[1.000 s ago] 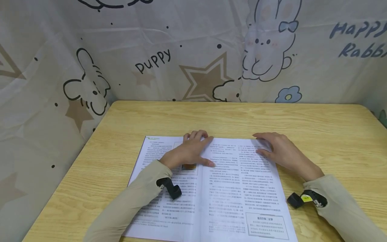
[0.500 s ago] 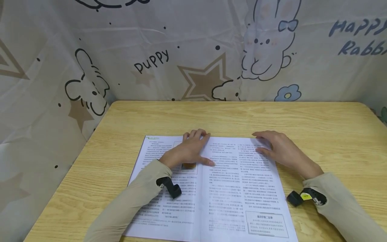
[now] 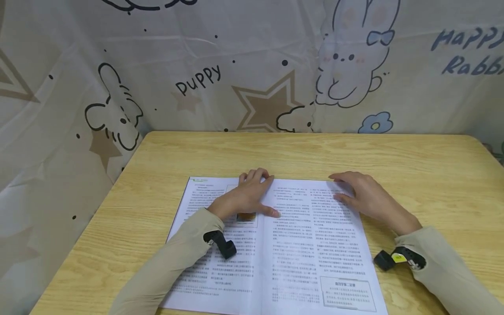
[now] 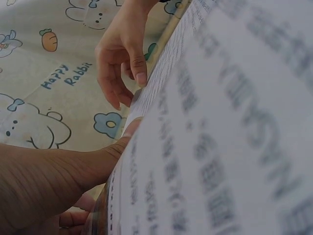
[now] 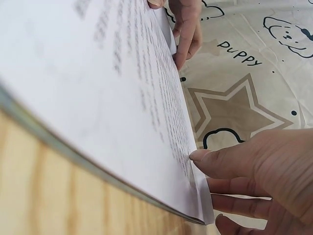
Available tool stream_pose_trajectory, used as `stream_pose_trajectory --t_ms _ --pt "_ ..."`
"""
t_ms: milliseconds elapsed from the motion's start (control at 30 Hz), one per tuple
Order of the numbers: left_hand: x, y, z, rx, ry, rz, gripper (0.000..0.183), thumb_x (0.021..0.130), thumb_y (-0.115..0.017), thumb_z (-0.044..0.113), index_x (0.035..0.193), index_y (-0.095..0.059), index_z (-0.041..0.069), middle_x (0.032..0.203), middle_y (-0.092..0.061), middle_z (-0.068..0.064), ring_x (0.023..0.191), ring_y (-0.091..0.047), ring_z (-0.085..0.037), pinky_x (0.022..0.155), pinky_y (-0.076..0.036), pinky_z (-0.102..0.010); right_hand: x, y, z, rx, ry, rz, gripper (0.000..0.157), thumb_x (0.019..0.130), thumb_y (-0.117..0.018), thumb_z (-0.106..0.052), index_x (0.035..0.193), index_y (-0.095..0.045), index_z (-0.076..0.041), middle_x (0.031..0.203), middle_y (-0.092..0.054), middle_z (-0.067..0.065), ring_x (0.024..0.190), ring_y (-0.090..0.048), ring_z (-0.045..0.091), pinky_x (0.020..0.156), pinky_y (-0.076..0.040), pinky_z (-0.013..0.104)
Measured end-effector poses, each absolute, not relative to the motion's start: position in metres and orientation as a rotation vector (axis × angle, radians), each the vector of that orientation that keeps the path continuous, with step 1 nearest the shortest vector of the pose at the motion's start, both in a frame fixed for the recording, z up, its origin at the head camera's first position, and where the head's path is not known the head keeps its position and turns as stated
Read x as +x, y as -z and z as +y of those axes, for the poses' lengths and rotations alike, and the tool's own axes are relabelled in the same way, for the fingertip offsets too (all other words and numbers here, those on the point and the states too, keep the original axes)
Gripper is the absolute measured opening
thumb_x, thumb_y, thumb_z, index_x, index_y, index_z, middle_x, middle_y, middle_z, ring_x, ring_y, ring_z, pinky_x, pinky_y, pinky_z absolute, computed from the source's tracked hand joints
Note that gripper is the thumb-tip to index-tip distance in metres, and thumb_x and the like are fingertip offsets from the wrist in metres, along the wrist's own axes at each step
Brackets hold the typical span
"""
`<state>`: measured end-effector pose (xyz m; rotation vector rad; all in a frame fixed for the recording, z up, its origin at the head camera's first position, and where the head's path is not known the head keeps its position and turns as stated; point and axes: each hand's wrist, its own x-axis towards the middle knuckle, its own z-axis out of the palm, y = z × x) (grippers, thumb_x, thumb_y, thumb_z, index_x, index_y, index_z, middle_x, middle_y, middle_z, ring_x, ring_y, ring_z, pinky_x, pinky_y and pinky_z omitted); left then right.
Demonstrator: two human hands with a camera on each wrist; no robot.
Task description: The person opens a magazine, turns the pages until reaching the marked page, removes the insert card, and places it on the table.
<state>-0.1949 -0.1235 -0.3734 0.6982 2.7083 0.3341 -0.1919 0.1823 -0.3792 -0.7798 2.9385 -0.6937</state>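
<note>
A magazine (image 3: 291,245) lies spread on the table, its pages covered in printed columns. Across its upper middle rests my left hand (image 3: 247,197), thumb and index finger spread wide on the paper. The other left fingers reach the top edge, their tips partly hidden. My right hand (image 3: 374,199) holds the upper right corner. In the right wrist view, the thumb (image 5: 220,161) lies on the printed side while the fingers pass beyond the page edge, partly hidden behind it. The left wrist view shows that right hand (image 4: 122,49) at the far end of the top edge.
The wooden table (image 3: 118,210) extends around the magazine on all sides seen. Behind it hangs a pale cloth (image 3: 260,57) printed with cartoon animals and stars. A black wrist camera (image 3: 222,246) sits above the left page; another camera (image 3: 387,261) is by the right edge.
The left index fingertip has shifted slightly left since the first frame. Both hands otherwise stay in place, and the magazine has not moved.
</note>
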Motion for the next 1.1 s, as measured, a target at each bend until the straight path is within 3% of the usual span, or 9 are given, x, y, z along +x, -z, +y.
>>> stream_pose_trajectory --t_ms 1100 --pt "-0.1961 0.3788 -0.1293 0.736 -0.345 2.717 0.107 0.074 -0.069 0.067 0.153 -0.025 0.010 0.149 -0.023 -0.010 0.135 -0.024 -0.027 0.113 -0.012 -0.050 -0.1870 0.3781 0.1748 -0.793 0.647 2.988 0.044 0.084 -0.072 -0.004 0.126 -0.058 0.000 0.123 -0.063 0.020 0.115 -0.059 0.038 0.095 -0.047 0.052"
